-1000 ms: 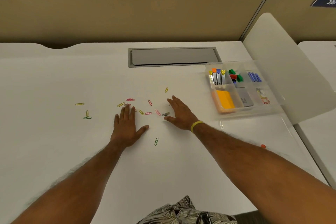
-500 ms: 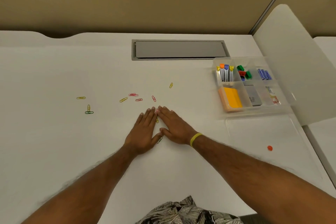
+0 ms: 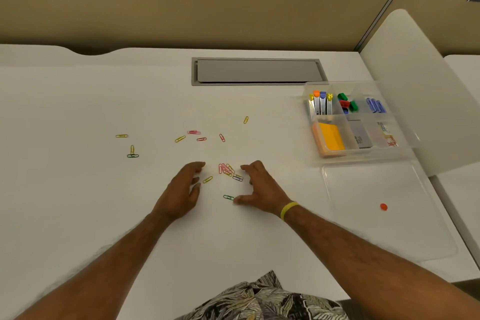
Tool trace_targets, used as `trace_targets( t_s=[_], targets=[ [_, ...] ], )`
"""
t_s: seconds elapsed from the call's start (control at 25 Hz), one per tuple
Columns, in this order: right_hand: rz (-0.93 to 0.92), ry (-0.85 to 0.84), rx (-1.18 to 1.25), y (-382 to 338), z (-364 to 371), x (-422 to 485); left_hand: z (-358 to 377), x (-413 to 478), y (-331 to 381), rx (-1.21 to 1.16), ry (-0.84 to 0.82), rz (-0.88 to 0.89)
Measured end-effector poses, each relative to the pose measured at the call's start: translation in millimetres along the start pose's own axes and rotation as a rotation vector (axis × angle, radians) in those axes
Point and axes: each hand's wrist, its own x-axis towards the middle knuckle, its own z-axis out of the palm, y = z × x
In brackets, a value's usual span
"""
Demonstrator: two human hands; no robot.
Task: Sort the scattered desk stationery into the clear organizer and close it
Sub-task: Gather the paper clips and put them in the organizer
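Note:
A small heap of coloured paper clips [image 3: 228, 170] lies on the white desk between my hands. My left hand [image 3: 183, 191] rests just left of it with fingers loosely bent, holding nothing. My right hand [image 3: 259, 187] sits just right of it, fingers arched over the desk, thumb beside a green clip [image 3: 228, 197]. More clips lie scattered farther back, red ones [image 3: 193, 132] and a yellow and green pair [image 3: 132, 153] at the left. The clear organizer [image 3: 363, 156] stands open at the right, holding markers, binder clips and sticky notes.
The organizer's clear lid [image 3: 384, 218] lies flat in front of it with a small red pin [image 3: 383, 206] on it. A grey cable hatch [image 3: 257, 70] is set in the desk's back. A white divider panel [image 3: 415, 91] rises at the right.
My hands swept inward from apart until they met, dragging clips together. Now they have drawn apart again, uncovering a small heap of clips between them.

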Motion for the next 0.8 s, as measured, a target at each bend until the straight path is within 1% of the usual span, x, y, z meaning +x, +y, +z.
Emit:
trace_targets(
  t_s=[0.08, 0.24, 0.36, 0.48, 0.56, 0.6, 0.68, 0.76, 0.8],
  targets=[
    [0.057, -0.02, 0.023, -10, 8, 4, 0, 3, 1, 0.015, 0.038, -0.032],
    [0.133, 0.034, 0.201, -28, 13, 24, 5, 10, 7, -0.013, 0.084, -0.066],
    [0.138, 0.104, 0.221, -33, 12, 37, 9, 14, 12, -0.017, 0.087, -0.112],
    [0.074, 0.175, 0.241, -30, 12, 44, 10, 20, 18, -0.042, 0.1, -0.148],
    [-0.014, 0.218, 0.168, -25, 5, 46, 9, 25, 20, -0.041, 0.096, -0.15],
    [-0.056, 0.207, 0.098, -24, 1, 46, 8, 28, 22, -0.017, 0.081, -0.147],
    [-0.099, 0.096, -0.09, -25, -7, 49, 6, 35, 23, 0.098, 0.02, -0.119],
    [-0.069, -0.025, -0.263, -29, -7, 53, 8, 43, 24, 0.27, -0.075, -0.078],
    [-0.053, -0.05, -0.292, -32, -6, 55, 9, 47, 25, 0.34, -0.118, -0.07]
  ],
)
